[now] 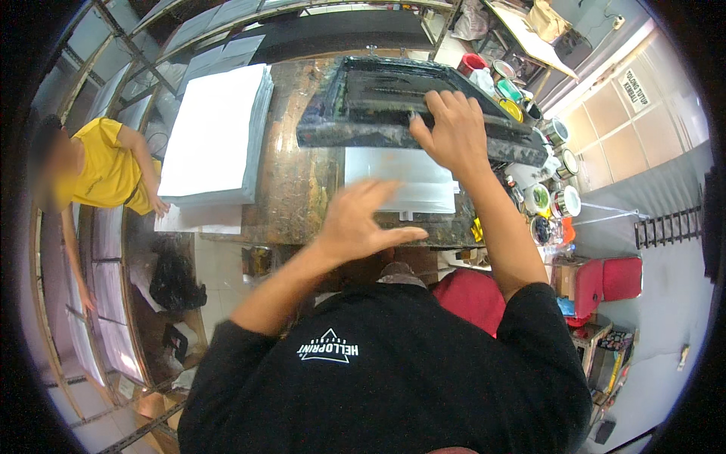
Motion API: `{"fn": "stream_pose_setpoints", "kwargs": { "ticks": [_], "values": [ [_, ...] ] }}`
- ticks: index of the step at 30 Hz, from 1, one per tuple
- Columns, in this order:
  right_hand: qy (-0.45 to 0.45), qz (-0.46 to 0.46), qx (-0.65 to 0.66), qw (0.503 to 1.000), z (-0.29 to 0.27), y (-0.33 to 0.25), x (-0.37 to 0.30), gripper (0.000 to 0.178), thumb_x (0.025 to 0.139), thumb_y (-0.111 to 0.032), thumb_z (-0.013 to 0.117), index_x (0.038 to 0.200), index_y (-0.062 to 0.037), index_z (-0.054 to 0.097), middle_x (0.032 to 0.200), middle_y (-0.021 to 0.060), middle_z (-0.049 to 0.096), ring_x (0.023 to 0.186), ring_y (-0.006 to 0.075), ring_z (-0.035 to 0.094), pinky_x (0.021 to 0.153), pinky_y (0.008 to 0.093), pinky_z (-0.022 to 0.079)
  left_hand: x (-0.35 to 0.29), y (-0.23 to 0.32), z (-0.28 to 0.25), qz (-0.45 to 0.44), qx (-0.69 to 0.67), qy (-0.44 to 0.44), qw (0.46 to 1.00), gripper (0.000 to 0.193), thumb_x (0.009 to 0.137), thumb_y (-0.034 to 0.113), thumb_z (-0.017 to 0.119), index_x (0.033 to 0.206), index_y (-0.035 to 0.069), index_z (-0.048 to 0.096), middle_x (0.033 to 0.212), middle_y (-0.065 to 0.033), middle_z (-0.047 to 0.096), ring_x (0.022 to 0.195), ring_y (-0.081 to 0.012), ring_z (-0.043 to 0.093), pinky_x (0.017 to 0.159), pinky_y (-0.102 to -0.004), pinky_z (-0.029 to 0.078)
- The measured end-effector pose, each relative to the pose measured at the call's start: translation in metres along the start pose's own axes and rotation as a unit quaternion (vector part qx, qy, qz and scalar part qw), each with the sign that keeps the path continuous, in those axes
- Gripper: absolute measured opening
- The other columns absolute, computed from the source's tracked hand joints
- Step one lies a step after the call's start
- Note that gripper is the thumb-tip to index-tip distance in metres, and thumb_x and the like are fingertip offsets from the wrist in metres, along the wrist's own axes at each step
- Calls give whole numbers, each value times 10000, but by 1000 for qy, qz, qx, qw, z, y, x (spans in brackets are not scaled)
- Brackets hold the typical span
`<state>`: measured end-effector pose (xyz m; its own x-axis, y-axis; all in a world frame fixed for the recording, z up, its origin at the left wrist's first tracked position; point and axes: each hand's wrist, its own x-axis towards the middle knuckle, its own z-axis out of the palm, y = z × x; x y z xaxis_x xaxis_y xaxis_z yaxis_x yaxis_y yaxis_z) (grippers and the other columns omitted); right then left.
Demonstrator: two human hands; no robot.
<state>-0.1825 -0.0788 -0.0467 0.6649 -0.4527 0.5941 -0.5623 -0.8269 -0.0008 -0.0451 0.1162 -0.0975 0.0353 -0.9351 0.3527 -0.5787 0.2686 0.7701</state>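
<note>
Nearest, L hand [361, 221] hovers w/ fingers spread open, blurred, holding nothing, just over the near edge of a white sheet [397, 180] lying flat on the stained worktable [291, 181]. Farther, at 12 o'clock, R hand [452, 132] presses on the near rail of the dark screen-print frame [378, 102], fingers curled over its edge, gripping it. Frame sits tilted above the sheet. At 9 o'clock, a tall stack of white paper [215, 132]. At 2–3 o'clock, ink cans [556, 204] crowd the table edge. Far L, a person in a yellow shirt [106, 166].
</note>
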Motion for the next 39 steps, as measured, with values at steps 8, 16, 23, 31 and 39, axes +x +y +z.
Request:
{"fn": "stream_pose_setpoints", "kwargs": {
  "ticks": [8,16,23,31,39],
  "values": [
    [-207,-17,15,978,50,-11,-92,700,887,-467,694,1411,-26,547,1031,106,614,1021,293,555,895,428,425,-55,-61,35,-348,-644,154,664,1389,810,916,398,1515,-154,-139,1554,-407,211,1450,-484,344,1172,-497,404],
    [-391,44,190,899,107,27,-117,416,923,-411,670,1212,-112,695,1062,189,727,1006,413,680,859,513,540,-104,-128,90,-471,-576,154,650,1388,764,978,355,1539,-131,47,1492,-366,371,1385,-441,460,1136,-486,434],
    [-442,38,185,877,135,11,-164,425,932,-460,653,1201,-132,690,1070,165,723,1005,389,681,834,502,542,-109,-153,110,-516,-607,194,573,1365,761,994,309,1561,-97,126,1503,-355,360,1400,-437,427,1139,-490,415],
    [-316,12,149,937,148,-23,-219,533,782,-318,799,1252,-117,652,1067,87,655,978,315,622,820,436,544,-106,-165,113,-559,-607,193,531,1338,767,993,299,1562,-75,172,1491,-339,368,1379,-435,431,1170,-497,357],
    [-266,-20,115,957,200,-1,-182,661,704,-274,853,1294,-85,623,1158,99,651,1028,304,611,910,433,528,-103,-173,117,-584,-574,154,553,1298,773,992,259,1620,22,92,1633,-291,213,1485,-444,292,1192,-513,320]
  ]
}}
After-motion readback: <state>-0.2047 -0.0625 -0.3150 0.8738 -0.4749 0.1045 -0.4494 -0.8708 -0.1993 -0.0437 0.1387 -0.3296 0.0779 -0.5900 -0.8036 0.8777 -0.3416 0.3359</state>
